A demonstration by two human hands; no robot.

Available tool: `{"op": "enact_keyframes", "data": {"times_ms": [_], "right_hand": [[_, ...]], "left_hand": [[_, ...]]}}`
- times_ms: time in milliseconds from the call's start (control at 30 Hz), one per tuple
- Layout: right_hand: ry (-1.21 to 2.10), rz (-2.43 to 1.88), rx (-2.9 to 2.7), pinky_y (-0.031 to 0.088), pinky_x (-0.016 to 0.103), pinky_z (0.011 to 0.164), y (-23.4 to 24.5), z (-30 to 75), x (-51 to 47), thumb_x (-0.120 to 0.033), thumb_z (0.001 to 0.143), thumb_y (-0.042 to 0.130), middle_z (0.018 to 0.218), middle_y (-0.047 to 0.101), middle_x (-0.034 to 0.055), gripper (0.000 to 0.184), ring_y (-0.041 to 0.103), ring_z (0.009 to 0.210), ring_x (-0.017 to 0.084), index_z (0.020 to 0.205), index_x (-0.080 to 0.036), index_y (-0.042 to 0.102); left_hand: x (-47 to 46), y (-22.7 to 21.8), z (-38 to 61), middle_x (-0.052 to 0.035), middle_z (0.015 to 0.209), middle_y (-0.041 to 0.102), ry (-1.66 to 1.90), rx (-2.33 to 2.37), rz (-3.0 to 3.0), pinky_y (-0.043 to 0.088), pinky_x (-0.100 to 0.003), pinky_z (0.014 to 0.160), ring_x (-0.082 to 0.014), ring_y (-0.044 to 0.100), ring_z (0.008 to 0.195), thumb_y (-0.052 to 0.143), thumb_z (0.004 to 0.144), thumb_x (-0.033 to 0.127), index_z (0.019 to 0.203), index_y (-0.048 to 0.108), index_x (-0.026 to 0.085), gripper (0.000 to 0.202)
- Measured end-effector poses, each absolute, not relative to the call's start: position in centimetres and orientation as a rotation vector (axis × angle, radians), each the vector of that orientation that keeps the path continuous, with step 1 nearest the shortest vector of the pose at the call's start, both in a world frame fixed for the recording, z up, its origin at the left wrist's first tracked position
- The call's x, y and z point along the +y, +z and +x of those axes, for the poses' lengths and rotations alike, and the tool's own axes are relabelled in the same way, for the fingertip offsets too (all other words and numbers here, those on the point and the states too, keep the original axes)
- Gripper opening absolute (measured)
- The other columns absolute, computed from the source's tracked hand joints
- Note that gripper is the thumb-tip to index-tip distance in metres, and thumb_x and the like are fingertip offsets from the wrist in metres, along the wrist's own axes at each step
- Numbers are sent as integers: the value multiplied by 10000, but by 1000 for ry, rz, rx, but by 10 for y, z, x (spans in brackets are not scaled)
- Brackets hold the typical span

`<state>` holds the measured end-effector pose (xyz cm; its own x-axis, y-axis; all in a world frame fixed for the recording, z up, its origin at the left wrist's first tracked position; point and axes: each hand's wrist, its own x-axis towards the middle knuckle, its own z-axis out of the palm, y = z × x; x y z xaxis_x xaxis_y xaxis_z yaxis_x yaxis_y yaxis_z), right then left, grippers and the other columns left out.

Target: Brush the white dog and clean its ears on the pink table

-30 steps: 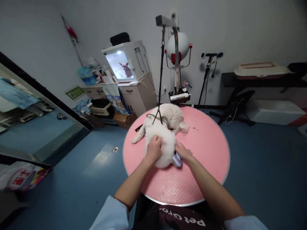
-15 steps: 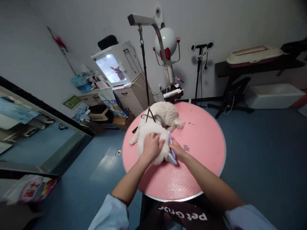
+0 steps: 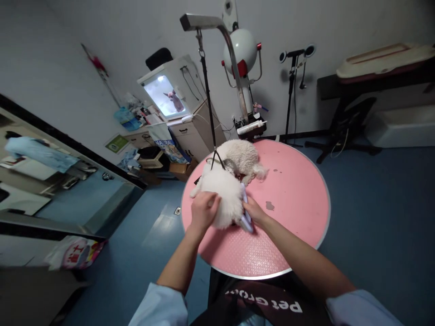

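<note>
A white fluffy dog lies on a round pink grooming table, its curlier cream body stretching away behind the rounded fluffy part nearest me. My left hand rests at the left side of this fluff, its fingers curled into the fur and partly hidden. On the other side, my right hand grips a lavender pet brush, which lies against the right edge of the fluff. A black strap runs down to the dog from a metal arm.
A white bottle lies on a small tray at the table's far edge. Behind stand a white dryer, a ring-light stand and a lit cabinet with a small animal figure inside. A glass panel is on the left.
My left hand has slid left and off the top of the fluff to its side. My right hand keeps the brush against the right edge. The view has shifted slightly.
</note>
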<state>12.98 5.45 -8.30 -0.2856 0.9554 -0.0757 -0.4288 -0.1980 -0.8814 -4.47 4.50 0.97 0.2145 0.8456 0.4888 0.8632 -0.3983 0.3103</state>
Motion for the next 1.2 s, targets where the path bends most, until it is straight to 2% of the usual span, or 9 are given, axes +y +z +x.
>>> {"op": "enact_keyframes", "data": {"times_ms": [167,300,433,633,733,833,900,1067,1200], "right_hand": [[1725,-778,-890,460,255,641,-88,128,51,-395,740,644,891,664,32,372,566,700,137,1041,-179,601],[1694,-806,-912,456,250,652,-90,128,51,-411,735,647,913,664,40,378,573,732,143,1023,-170,602],[1695,-827,-955,446,247,632,-86,129,50,-414,740,631,865,654,33,365,560,702,136,1005,-165,594],[1748,-764,-952,363,218,497,-78,117,41,-441,740,631,629,550,-35,322,457,529,90,901,-172,553],[1829,-722,-897,319,211,448,-80,105,38,-470,723,646,502,445,-80,334,392,443,73,815,-182,503],[1900,-732,-841,343,219,444,-83,97,35,-474,699,661,469,442,-87,350,416,424,82,791,-189,480],[1914,-744,-838,352,222,444,-83,95,33,-474,685,672,471,458,-81,357,435,426,87,770,-191,470],[1938,-734,-894,376,237,476,-76,88,23,-491,678,677,481,482,-66,363,464,446,97,710,-198,464],[1902,-772,-901,375,246,495,-74,72,15,-496,696,646,482,479,-52,358,470,469,106,646,-202,448]], "left_hand": [[43,-12,-31,-97,1001,575,-761,-1795,-2471,452,-364,853,-226,535,948,574,731,188,925,623,167,201],[66,-19,-38,-54,814,597,-754,-1824,-2563,452,-286,729,-169,538,772,462,731,70,746,586,161,154],[71,-3,-45,-21,659,585,-676,-1833,-2604,424,-265,630,-141,505,623,476,755,107,646,558,161,147],[31,39,-21,-78,913,627,-812,-1572,-2500,439,-326,823,-187,561,888,515,835,253,917,642,186,166],[27,31,-14,-83,946,639,-616,-1527,-2609,454,-327,810,-190,569,889,498,839,228,973,647,197,203],[37,4,-24,-104,1031,626,-565,-1623,-2486,447,-362,834,-216,557,935,503,840,267,1049,630,186,258],[44,-15,-37,-94,936,635,-663,-1693,-2451,458,-321,765,-190,573,853,431,880,285,987,642,171,263],[46,-26,-76,-36,569,542,-820,-1793,-2463,410,-280,560,-152,500,550,334,913,372,619,557,195,409],[42,7,-87,-41,582,556,-841,-1795,-2360,422,-285,592,-160,524,580,375,900,383,615,558,202,384]]}}
